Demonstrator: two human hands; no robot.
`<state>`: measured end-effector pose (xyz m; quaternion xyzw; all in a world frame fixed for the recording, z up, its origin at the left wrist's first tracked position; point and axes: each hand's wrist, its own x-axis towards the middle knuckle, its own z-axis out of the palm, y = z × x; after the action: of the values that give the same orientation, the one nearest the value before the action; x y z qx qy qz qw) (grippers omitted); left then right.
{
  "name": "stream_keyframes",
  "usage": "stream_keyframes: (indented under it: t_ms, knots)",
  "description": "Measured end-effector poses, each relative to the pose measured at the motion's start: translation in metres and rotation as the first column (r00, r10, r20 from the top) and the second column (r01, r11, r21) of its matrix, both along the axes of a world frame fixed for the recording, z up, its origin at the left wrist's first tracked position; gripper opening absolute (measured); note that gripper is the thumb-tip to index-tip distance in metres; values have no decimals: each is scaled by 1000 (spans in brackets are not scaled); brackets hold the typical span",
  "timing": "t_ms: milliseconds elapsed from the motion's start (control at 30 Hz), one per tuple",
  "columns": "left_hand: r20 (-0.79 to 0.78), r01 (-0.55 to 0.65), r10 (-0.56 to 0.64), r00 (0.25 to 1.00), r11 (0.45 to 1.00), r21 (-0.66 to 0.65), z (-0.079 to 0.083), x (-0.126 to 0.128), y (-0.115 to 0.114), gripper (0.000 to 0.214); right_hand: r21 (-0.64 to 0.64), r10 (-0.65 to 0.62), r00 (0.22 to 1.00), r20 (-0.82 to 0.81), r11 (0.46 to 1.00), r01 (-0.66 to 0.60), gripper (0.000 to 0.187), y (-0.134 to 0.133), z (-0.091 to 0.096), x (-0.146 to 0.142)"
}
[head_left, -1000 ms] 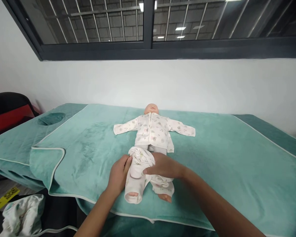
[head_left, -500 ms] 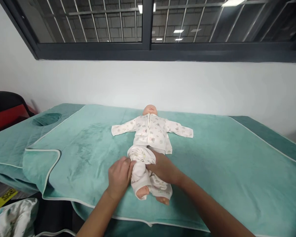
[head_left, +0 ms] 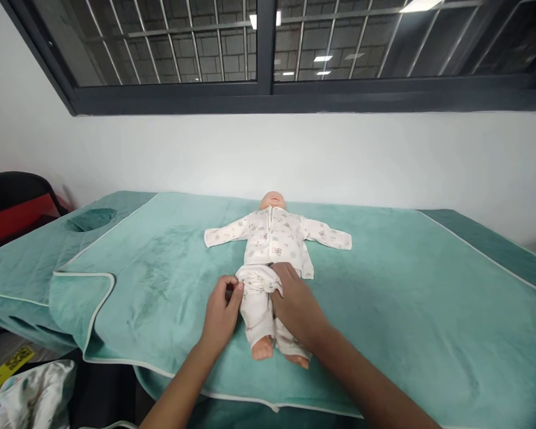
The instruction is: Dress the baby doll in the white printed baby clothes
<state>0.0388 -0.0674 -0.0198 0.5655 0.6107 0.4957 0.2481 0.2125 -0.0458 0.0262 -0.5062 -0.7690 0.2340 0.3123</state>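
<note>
A baby doll [head_left: 273, 200] lies on its back on a green plush cover, head toward the wall and feet toward me. It wears a white printed long-sleeved top [head_left: 279, 235], its sleeves spread wide. White printed baby trousers [head_left: 258, 313] cover its legs, with the waist bunched up below the top's hem and the feet showing. My left hand [head_left: 222, 310] is closed, thumb and forefinger pinching at the left edge of the bunched waist. On the other side, my right hand [head_left: 298, 304] is closed around the waistband; its fingertips are partly hidden in the cloth.
The green cover [head_left: 406, 298] drapes over a padded table with a round hole at the left. A crumpled white printed cloth [head_left: 38, 393] lies at lower left by a yellow label strip [head_left: 6, 369]. A black and red chair [head_left: 18, 208] stands beyond. Wall and barred window are behind.
My left hand has turned and shifted slightly up along the trousers' side. My right hand has moved up a little at the waistband. The view has shifted slightly.
</note>
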Motion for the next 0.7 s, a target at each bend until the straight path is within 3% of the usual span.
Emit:
stream_keyframes:
  t_ms: [100,167,267,333,400,467,533,633,700]
  knots:
    - [131,-12,9,991,1000,27,11,2,7,19,72,138,987,-81,989,-132,49,-3,4,2]
    - [144,-24,16,989,998,57,20,3,18,19,45,209,963,-168,978,-204,48,0,8,8]
    - [89,29,-37,995,996,88,34,8,40,22,86,122,972,-201,991,-106,31,14,15,20]
    - [-41,106,-103,994,992,64,43,15,54,25,216,-3,1000,-30,976,10,25,26,18,24]
    - [-262,162,-161,952,987,-17,50,26,64,33,330,-120,967,224,943,41,23,38,18,23]
    - [-483,136,-163,860,987,-91,55,38,69,36,374,-200,889,411,927,36,22,48,18,16]
    - [-625,65,-115,772,993,-101,59,47,70,28,396,-249,840,483,917,44,16,56,19,8]
    - [-677,40,-52,734,999,-34,64,48,69,10,382,-275,890,364,915,126,2,65,23,6]
    - [-564,2,6,826,1000,14,67,38,69,6,299,-316,942,117,915,270,14,70,24,20]
